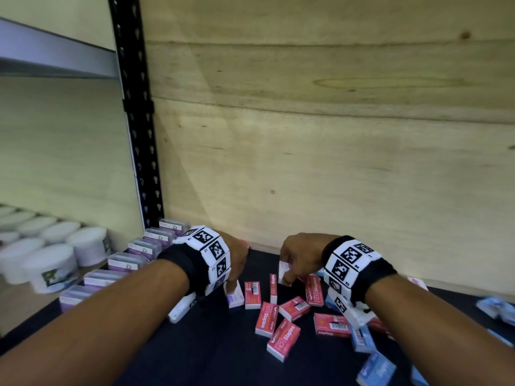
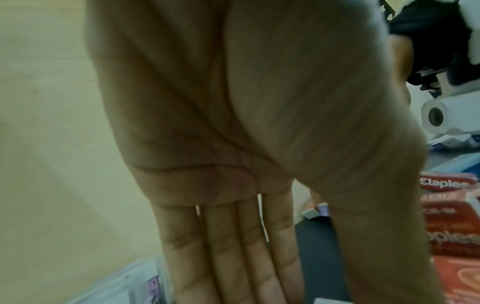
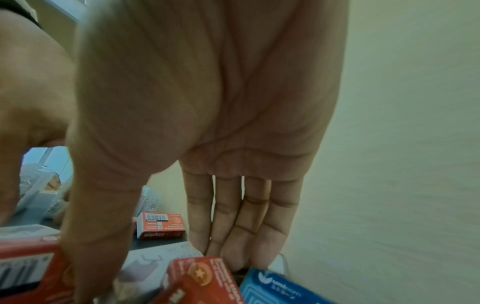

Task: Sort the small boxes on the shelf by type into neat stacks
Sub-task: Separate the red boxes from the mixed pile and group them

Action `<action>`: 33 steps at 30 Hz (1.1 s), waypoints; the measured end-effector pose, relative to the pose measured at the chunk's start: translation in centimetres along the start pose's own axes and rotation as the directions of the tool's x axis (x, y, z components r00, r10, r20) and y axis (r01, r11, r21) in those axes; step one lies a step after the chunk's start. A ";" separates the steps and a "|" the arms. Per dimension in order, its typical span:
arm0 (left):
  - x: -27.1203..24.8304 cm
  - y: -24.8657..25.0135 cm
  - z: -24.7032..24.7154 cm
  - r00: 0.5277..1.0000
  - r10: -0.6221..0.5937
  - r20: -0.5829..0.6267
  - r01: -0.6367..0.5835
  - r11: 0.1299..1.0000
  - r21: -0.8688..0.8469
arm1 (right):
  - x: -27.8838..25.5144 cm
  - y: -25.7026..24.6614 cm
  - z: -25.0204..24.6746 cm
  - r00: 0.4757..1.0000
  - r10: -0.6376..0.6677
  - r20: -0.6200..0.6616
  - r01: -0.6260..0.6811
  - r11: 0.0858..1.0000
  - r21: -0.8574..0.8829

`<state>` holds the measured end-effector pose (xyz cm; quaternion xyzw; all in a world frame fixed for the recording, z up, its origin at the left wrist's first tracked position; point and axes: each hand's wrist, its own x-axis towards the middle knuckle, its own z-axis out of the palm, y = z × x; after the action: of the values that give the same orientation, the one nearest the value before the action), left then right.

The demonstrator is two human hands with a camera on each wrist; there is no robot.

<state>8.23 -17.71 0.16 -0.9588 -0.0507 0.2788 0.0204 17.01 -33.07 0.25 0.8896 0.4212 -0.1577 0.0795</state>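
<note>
Several red Staples boxes (image 1: 284,338) lie scattered on the dark shelf (image 1: 209,344), with blue boxes (image 1: 362,338) among them to the right. My left hand (image 1: 232,284) reaches down with straight fingers (image 2: 233,257) onto a white and purple box (image 1: 235,298) that lies on the shelf. My right hand (image 1: 288,274) pinches another white and purple box (image 1: 283,270) upright between thumb and fingers. In the right wrist view that box (image 3: 155,261) shows between the thumb and the fingers (image 3: 246,236), beside a red box (image 3: 207,281) and a blue one (image 3: 280,288).
A row of purple clear-lidded boxes (image 1: 125,260) runs along the shelf's left edge. White tubs (image 1: 55,254) stand on the neighbouring shelf beyond a black upright post (image 1: 142,135). A plywood back wall (image 1: 334,135) is close behind the hands. More blue boxes (image 1: 496,307) lie far right.
</note>
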 end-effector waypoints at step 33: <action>-2.8 17.7 -4.9 0.896 0.335 -0.292 -0.295 0.940 0.174 | -19.7 15.6 2.4 0.906 0.417 -0.077 -0.397 0.897 0.197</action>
<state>10.01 -35.62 4.64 -0.9833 0.1270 0.1231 0.0431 16.87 -57.85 4.99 0.9692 0.2140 -0.1218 0.0068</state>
